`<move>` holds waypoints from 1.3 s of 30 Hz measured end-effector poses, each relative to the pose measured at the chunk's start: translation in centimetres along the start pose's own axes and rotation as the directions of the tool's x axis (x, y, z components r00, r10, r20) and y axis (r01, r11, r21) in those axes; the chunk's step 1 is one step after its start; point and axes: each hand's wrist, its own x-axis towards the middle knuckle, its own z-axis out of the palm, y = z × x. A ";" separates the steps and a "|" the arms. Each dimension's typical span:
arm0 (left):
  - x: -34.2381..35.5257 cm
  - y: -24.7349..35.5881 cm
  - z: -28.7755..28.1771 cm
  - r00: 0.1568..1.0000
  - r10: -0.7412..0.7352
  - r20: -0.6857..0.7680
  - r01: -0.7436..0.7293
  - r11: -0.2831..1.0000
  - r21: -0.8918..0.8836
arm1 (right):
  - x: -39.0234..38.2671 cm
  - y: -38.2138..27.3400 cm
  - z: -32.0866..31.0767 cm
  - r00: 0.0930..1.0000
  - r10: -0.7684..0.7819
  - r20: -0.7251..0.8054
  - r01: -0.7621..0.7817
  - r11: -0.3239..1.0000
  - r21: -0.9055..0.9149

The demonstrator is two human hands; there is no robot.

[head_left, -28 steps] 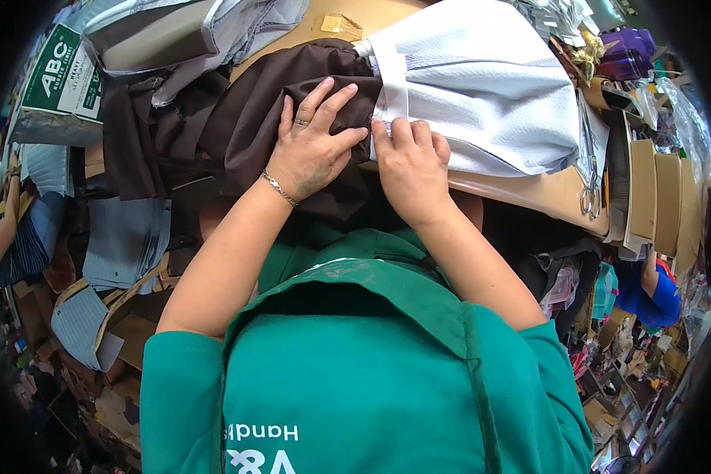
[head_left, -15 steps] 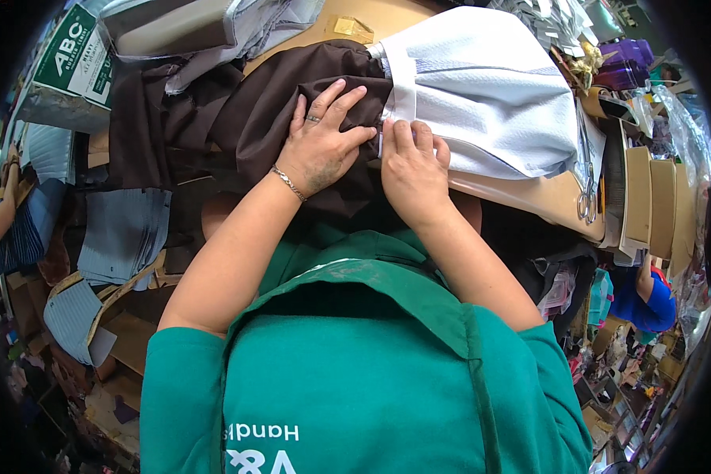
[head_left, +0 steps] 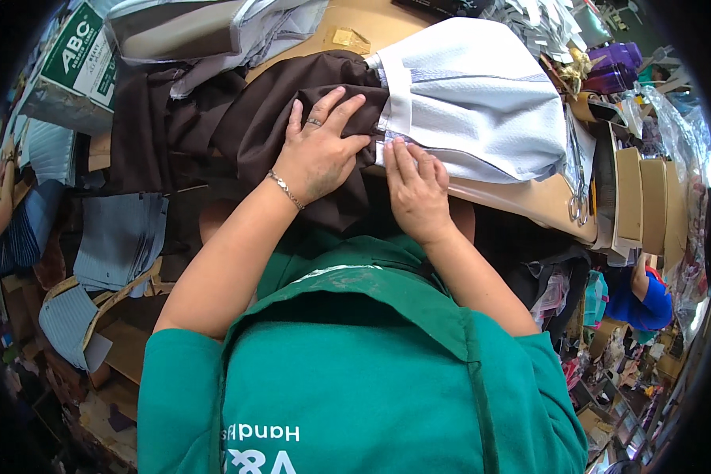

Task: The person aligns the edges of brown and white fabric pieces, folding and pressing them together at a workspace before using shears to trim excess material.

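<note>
A dark brown cloth joins a white textured piece along a flat white band. My left hand, wearing a ring and a bracelet, lies with fingers spread on the brown cloth just left of the band. At the near end of the band is my right hand. Its fingers are together over the edge of the white piece, gripping it there; the thumb is hidden. Part of the brown cloth hangs over the near table edge toward my lap.
A beige table carries the work. Scissors lie at its right end, beside upright cardboard. Grey material and a green-and-white box stand back left. Stacked blue-grey pieces are at left. Other people are at both sides.
My right hand has slid slightly nearer to me along the edge of the white piece. The left hand stays spread on the brown cloth. The view has shifted a little.
</note>
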 end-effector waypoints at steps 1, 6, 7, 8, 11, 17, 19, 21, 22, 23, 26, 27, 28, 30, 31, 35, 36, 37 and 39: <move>0.3 0.1 -0.4 0.996 0.070 -0.051 -0.072 0.997 -0.028 | -0.3 -0.2 0.1 1.000 -0.003 0.001 0.003 1.000 -0.003; 3.2 1.1 0.3 0.953 0.264 -0.148 -0.297 0.907 -0.298 | -0.3 -0.6 -0.1 0.999 0.034 0.026 -0.035 0.999 0.023; 3.9 0.9 1.3 0.958 0.265 -0.106 -0.286 0.886 -0.366 | 0.0 -0.5 -0.4 0.999 0.043 0.028 -0.044 0.999 0.028; 4.4 0.2 2.4 0.956 0.288 -0.049 -0.288 0.903 -0.319 | 0.4 -0.4 -0.7 0.998 0.049 0.029 -0.050 0.998 0.032; 4.1 -0.3 3.8 0.964 0.259 0.054 -0.252 0.962 -0.108 | 0.7 1.4 -1.2 0.995 0.085 0.057 -0.096 0.969 0.226; 1.5 5.0 4.2 0.973 0.071 0.221 -0.068 0.997 -0.020 | -0.7 6.0 -1.4 0.994 0.112 0.005 -0.102 0.876 0.472; 1.2 6.5 3.8 0.977 0.054 0.207 -0.010 0.978 -0.207 | -1.9 6.8 -1.4 0.989 0.130 -0.074 -0.079 0.872 0.482; 1.9 6.2 2.4 0.992 0.082 0.095 -0.045 0.939 -0.341 | -2.6 6.9 -1.2 0.984 0.143 -0.105 -0.087 0.907 0.412; 2.5 5.4 1.6 0.992 0.098 0.079 -0.063 0.929 -0.366 | -2.8 6.9 -1.3 0.984 0.147 -0.101 -0.095 0.912 0.399; 3.2 4.6 1.4 0.991 0.117 0.059 -0.086 0.919 -0.385 | -2.7 6.7 -1.3 0.983 0.153 -0.104 -0.102 0.917 0.386; 4.0 3.4 2.7 0.978 0.209 0.018 -0.205 0.970 -0.129 | -2.9 6.4 -1.0 0.979 0.172 -0.112 -0.124 0.931 0.343; 3.8 3.4 3.4 0.974 0.227 0.018 -0.224 0.970 -0.097 | -3.0 6.4 -0.9 0.977 0.178 -0.114 -0.132 0.935 0.328; 3.7 3.5 3.3 0.981 0.191 0.030 -0.187 0.976 -0.110 | -3.1 6.3 -0.8 0.976 0.174 -0.129 -0.124 0.937 0.327; 3.7 3.6 3.1 0.991 0.118 0.057 -0.110 0.985 -0.134 | -2.9 6.4 -0.9 0.981 0.172 -0.092 -0.133 0.935 0.330; 3.8 3.7 3.1 0.991 0.099 0.093 -0.089 0.990 -0.111 | -2.7 6.5 -1.1 0.983 0.167 -0.070 -0.135 0.933 0.333; 4.1 3.5 3.6 0.981 0.048 0.190 -0.029 0.994 -0.102 | -2.4 5.9 -1.2 0.981 0.186 -0.046 -0.164 0.939 0.304; 4.1 3.6 3.5 0.977 0.042 0.208 -0.021 0.995 -0.099 | -2.3 5.7 -1.4 0.981 0.190 -0.040 -0.170 0.939 0.298; 4.2 3.6 3.4 0.974 0.039 0.221 -0.017 0.995 -0.099 | -2.3 5.6 -1.4 0.980 0.196 -0.035 -0.178 0.941 0.287; 4.3 3.5 3.5 0.974 0.044 0.224 -0.027 0.996 -0.081 | -2.1 5.4 -1.2 0.985 0.170 -0.036 -0.153 0.945 0.290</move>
